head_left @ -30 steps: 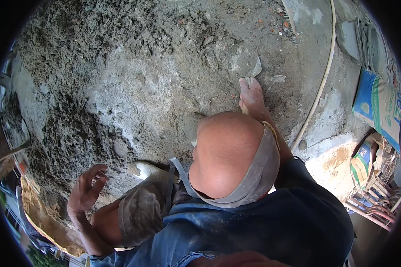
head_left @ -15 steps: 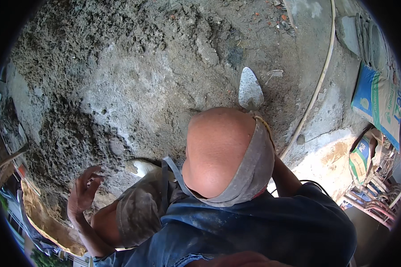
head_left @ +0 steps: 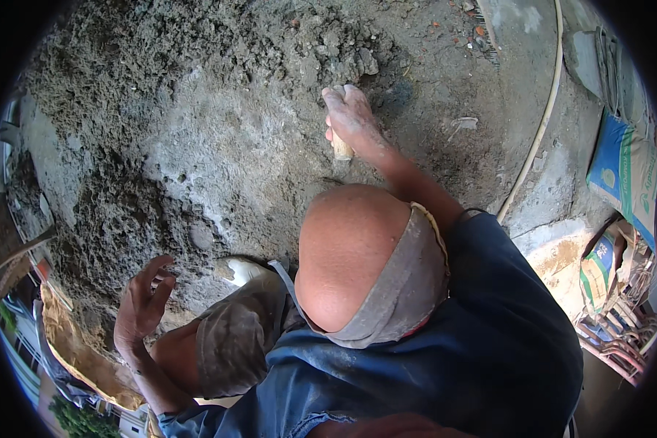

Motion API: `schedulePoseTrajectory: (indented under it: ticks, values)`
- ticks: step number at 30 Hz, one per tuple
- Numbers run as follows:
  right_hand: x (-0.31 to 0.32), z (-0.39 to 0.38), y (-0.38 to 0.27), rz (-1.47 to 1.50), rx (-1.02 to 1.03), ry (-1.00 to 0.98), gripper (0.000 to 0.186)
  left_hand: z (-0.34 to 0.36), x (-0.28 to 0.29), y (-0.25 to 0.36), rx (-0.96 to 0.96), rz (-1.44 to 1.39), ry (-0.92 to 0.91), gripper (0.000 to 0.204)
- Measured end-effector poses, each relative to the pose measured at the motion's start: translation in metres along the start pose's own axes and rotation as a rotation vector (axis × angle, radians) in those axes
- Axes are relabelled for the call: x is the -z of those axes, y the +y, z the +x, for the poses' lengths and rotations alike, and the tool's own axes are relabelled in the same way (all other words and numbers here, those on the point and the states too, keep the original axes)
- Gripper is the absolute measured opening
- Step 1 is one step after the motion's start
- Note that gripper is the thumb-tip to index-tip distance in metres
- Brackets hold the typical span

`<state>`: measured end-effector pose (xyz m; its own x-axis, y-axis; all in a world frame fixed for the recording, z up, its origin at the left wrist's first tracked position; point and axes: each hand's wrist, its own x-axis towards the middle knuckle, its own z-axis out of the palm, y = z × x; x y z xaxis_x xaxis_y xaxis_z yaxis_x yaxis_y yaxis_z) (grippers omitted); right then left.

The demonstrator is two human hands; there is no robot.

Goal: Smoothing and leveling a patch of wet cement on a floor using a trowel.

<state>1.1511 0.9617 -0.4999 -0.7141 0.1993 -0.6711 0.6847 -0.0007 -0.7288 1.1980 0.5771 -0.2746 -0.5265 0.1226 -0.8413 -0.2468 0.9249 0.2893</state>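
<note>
My right hand (head_left: 350, 120), dusted with cement, is closed round the pale wooden handle (head_left: 342, 151) of a trowel. It is at the near edge of a lumpy heap of wet mortar (head_left: 336, 47); the trowel's blade is hidden. My left hand (head_left: 144, 301) hangs over my left leg with fingers loosely bent and apart, holding nothing. Below it lies rough mortar (head_left: 131, 219). My bare knee (head_left: 350, 248), with grey cloth around it, fills the middle. A white shoe (head_left: 242, 270) shows beside it.
A pale hose (head_left: 540, 139) runs down the right side over the concrete floor. Printed blue, green and beige sacks (head_left: 620, 160) lie at the far right, above pinkish metal bars (head_left: 613, 328). Crumpled tan sacking (head_left: 80, 350) lies at the left. Small brick bits are scattered at the top.
My right hand has come out from behind my knee, carrying the trowel forward and left to the mortar heap. The blade has gone out of sight. My left hand has barely moved.
</note>
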Motion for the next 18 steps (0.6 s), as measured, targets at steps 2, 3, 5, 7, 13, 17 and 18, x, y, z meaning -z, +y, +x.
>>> schedulePoseTrajectory:
  ticks: [2,3,5,7,13,17,18]
  values:
    - [-0.004,0.002,-0.027,-0.046,0.061,-0.029,0.04,-0.005,0.001,0.0,0.013,0.018,0.007,0.04]
    - [-0.009,0.003,-0.045,-0.07,0.108,-0.04,0.04,-0.007,0.001,-0.003,0.005,-0.005,0.0,0.04]
    - [-0.012,0.009,-0.083,-0.091,0.298,-0.024,0.035,-0.002,0.001,-0.005,-0.023,-0.022,-0.016,0.04]
    - [0.001,0.039,-0.105,-0.118,0.345,-0.023,0.036,0.008,0.002,-0.001,0.002,-0.007,-0.054,0.04]
    - [0.04,-0.031,-0.026,-0.155,0.087,-0.027,0.032,-0.011,0.0,-0.016,-0.02,-0.018,0.054,0.042]
    - [0.109,-0.087,0.12,-0.391,0.07,0.254,0.03,-0.017,0.0,-0.034,-0.018,-0.026,0.04,0.045]
    - [0.105,-0.081,0.14,-0.388,0.073,0.252,0.03,-0.017,0.0,-0.038,-0.006,-0.015,0.032,0.045]
